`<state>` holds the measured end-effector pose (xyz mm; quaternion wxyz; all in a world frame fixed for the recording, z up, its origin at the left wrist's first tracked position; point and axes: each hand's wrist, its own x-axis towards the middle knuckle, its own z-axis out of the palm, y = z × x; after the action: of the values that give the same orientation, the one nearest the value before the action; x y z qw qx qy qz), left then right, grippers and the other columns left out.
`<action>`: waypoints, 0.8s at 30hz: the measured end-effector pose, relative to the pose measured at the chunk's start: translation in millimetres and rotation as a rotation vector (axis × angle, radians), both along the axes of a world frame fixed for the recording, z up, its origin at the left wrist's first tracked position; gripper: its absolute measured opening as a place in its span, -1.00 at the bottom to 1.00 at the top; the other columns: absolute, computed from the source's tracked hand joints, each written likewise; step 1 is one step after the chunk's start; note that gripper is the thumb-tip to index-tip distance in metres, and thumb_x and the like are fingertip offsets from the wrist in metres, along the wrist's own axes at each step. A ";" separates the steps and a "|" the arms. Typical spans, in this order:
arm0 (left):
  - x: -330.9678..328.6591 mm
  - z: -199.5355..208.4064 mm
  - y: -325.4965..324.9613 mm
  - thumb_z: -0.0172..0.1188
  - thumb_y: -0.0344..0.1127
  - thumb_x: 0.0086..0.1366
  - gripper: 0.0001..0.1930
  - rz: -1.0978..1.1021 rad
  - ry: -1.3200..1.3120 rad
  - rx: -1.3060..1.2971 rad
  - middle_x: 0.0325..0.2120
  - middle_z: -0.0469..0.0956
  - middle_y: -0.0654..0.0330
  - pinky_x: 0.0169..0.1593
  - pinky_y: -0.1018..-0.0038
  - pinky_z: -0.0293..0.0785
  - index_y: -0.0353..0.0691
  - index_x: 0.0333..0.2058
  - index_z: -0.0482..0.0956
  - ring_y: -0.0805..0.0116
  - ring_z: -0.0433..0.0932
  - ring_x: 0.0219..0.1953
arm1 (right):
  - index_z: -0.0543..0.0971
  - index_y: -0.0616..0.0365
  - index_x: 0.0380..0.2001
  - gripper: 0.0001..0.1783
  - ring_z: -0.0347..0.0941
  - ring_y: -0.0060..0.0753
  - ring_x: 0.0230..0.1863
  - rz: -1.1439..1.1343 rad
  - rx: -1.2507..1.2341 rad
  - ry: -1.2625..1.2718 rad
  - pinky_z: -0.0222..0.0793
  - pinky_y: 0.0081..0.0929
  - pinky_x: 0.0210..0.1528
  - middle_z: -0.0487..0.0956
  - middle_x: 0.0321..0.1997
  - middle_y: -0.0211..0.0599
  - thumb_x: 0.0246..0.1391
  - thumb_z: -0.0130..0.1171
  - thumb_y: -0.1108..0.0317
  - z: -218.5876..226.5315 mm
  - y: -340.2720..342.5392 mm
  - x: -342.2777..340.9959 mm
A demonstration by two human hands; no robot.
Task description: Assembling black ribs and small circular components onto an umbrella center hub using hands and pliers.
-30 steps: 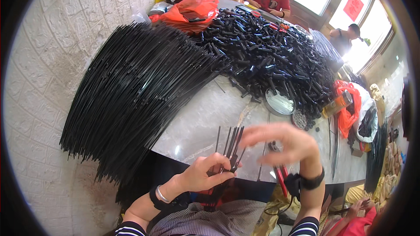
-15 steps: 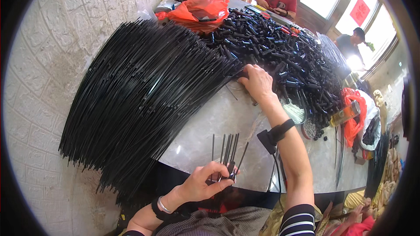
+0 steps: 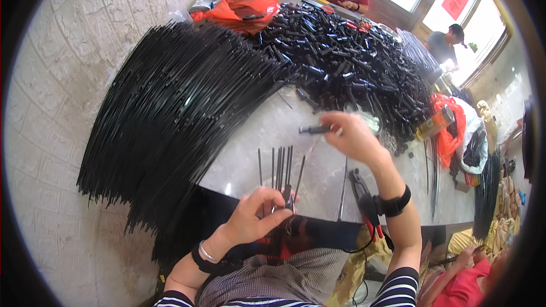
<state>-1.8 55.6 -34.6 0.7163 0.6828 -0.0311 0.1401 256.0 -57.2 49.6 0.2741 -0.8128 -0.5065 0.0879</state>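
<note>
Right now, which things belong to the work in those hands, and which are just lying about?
Likely in the job:
black rods in the left hand
black piece in the right hand
rod pile
heap of pieces

Seemingly just lying about:
orange-red bag
white bag
canister

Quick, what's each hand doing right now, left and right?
Left hand: closed, holding a bunch of thin, straight black rods upright.
Right hand: closed, fingers pinching a short, black, tube-shaped piece above the table.

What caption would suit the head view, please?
Left hand grips thin black rods; right hand holds a short black piece above the grey table.
</note>
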 end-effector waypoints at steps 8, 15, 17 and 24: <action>-6.9 19.6 -15.2 0.05 -0.65 0.25 -0.75 0.047 -0.085 0.029 -0.11 0.47 -0.13 -0.08 0.40 0.53 -0.23 -0.21 0.22 0.26 0.60 -0.18 | 0.58 0.14 -0.29 -0.73 0.33 -0.16 0.03 0.077 -0.059 -0.609 0.28 -0.31 -0.04 0.46 -0.04 -0.16 -0.17 0.14 0.47 -38.5 -22.4 -52.5; -12.8 24.8 -22.7 0.04 -0.66 0.26 -0.75 0.051 -0.124 0.036 -0.06 0.46 -0.15 -0.08 0.42 0.52 -0.23 -0.18 0.23 0.26 0.59 -0.15 | 0.56 0.21 -0.31 -0.75 0.50 -0.28 -0.35 0.021 0.108 0.143 0.43 -0.44 -0.23 0.56 -0.31 -0.23 -0.17 0.13 0.53 -27.2 -32.6 -49.5; -12.7 25.6 -23.5 0.04 -0.65 0.26 -0.75 0.044 -0.140 0.034 -0.03 0.44 -0.15 -0.08 0.42 0.53 -0.23 -0.16 0.24 0.25 0.59 -0.15 | 0.54 0.24 -0.30 -0.80 0.47 -0.52 -0.39 -0.041 0.274 0.560 0.41 -0.58 -0.29 0.57 -0.28 -0.31 -0.09 0.16 0.56 -8.5 -49.7 -58.7; -0.2 24.3 -34.3 0.06 -0.62 0.26 -0.72 0.063 -0.187 0.004 0.00 0.42 -0.13 -0.11 0.44 0.55 -0.23 -0.12 0.24 0.22 0.60 -0.14 | 0.42 0.25 -0.11 -0.65 0.45 -0.57 -0.29 -0.043 0.579 0.911 0.42 -0.59 -0.28 0.55 -0.18 -0.26 -0.03 0.14 0.60 25.9 -96.4 -101.2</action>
<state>-2.0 21.3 -10.3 0.7043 0.6687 -0.0767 0.2259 154.8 -153.6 75.5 0.6806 -0.5937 -0.3233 0.2825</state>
